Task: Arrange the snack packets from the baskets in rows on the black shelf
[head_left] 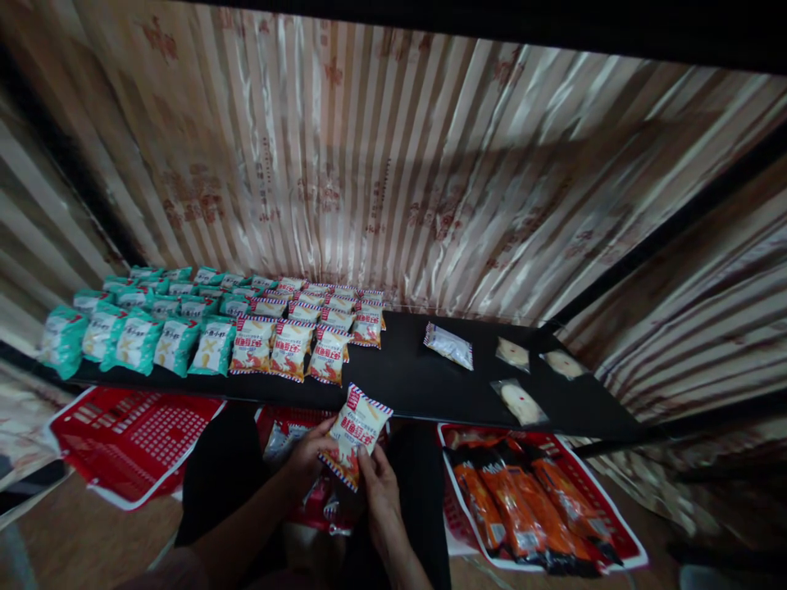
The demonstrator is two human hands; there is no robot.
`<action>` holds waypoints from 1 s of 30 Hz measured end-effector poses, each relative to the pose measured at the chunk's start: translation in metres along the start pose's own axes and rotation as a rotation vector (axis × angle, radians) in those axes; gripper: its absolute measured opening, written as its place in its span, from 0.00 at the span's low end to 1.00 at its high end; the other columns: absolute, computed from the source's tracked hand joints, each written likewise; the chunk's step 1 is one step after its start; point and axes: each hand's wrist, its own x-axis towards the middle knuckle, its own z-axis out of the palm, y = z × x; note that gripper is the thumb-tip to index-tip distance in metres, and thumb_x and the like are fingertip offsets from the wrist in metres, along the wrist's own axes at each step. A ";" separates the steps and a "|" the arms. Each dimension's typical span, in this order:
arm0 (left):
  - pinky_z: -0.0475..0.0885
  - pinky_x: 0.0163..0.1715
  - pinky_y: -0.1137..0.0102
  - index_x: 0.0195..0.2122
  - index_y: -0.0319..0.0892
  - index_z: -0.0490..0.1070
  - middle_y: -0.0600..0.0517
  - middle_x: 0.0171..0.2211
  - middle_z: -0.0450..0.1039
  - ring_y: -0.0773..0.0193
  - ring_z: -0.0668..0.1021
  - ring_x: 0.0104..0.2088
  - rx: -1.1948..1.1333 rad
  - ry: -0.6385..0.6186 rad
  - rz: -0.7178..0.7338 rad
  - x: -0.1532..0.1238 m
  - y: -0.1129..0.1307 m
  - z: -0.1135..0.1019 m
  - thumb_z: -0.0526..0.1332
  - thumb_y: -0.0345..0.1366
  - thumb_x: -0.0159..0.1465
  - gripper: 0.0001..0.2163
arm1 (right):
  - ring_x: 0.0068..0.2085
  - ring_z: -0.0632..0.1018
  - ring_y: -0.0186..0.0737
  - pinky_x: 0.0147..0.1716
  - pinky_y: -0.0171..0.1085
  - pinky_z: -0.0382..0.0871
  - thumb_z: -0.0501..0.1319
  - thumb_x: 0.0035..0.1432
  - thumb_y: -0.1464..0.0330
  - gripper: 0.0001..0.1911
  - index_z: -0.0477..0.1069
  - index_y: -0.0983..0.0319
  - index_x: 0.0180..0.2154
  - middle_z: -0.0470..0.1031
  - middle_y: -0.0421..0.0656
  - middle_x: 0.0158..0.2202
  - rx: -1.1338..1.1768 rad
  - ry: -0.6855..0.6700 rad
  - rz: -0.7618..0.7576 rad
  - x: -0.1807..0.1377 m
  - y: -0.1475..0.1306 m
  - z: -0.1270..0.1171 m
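Between my two hands is a snack bag [360, 430], orange and cream with a striped edge, tilted above the front edge of the shelf. My left hand [313, 449] grips its left side, and my right hand [378, 483] pinches its lower right side with the thumb on the front. Matching orange-and-cream bags [291, 348] stand upright in rows on the black shelf [393, 381]. Below my hands, a red basket [261, 422] between my knees holds more packets, partly hidden by my arms.
Teal snack bags [140, 342] stand in rows at the shelf's left. One packet [448, 346] lies face down, and flat clear-wrapped items [520, 401] lie to the right. A red basket [138, 442] sits at lower left; another basket [620, 524] holds orange packs [522, 500]. Patterned curtain [369, 164] hangs behind.
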 end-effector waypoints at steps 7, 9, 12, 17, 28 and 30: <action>0.69 0.45 0.64 0.47 0.37 0.72 0.44 0.39 0.78 0.52 0.78 0.41 -0.019 -0.014 -0.004 0.015 -0.007 0.010 0.69 0.37 0.45 0.26 | 0.37 0.79 0.48 0.39 0.42 0.73 0.70 0.38 0.53 0.31 0.73 0.62 0.43 0.80 0.47 0.37 -0.030 0.026 -0.056 0.013 -0.020 -0.008; 0.69 0.44 0.64 0.46 0.37 0.72 0.44 0.40 0.77 0.53 0.78 0.41 0.024 0.011 0.019 0.018 -0.010 0.012 0.70 0.41 0.47 0.25 | 0.38 0.79 0.47 0.40 0.42 0.72 0.69 0.39 0.54 0.30 0.74 0.62 0.43 0.80 0.46 0.37 -0.044 0.018 -0.056 0.016 -0.023 -0.011; 0.70 0.42 0.64 0.44 0.37 0.72 0.44 0.39 0.77 0.53 0.78 0.40 0.091 0.056 0.017 0.025 -0.016 0.013 0.72 0.46 0.45 0.28 | 0.38 0.79 0.48 0.40 0.43 0.72 0.69 0.39 0.53 0.29 0.74 0.62 0.42 0.80 0.46 0.37 -0.052 0.013 -0.054 0.021 -0.026 -0.014; 0.71 0.40 0.64 0.41 0.37 0.73 0.45 0.34 0.78 0.54 0.79 0.37 0.156 0.128 0.033 0.041 -0.030 0.010 0.72 0.50 0.41 0.29 | 0.37 0.79 0.48 0.39 0.43 0.72 0.69 0.39 0.54 0.28 0.75 0.63 0.41 0.80 0.46 0.34 -0.076 -0.004 -0.060 0.026 -0.030 -0.019; 0.71 0.38 0.66 0.40 0.35 0.73 0.44 0.35 0.78 0.56 0.78 0.35 0.199 0.239 0.113 0.053 -0.031 0.014 0.71 0.52 0.42 0.30 | 0.46 0.77 0.48 0.49 0.43 0.68 0.71 0.38 0.59 0.30 0.73 0.62 0.45 0.78 0.48 0.44 -0.102 -0.119 -0.086 0.038 -0.035 -0.027; 0.71 0.37 0.66 0.40 0.35 0.72 0.45 0.34 0.78 0.56 0.78 0.34 0.218 0.242 0.113 0.052 -0.025 0.017 0.71 0.53 0.43 0.30 | 0.45 0.77 0.47 0.49 0.43 0.68 0.70 0.40 0.59 0.28 0.73 0.62 0.45 0.78 0.48 0.44 -0.116 -0.129 -0.092 0.040 -0.034 -0.028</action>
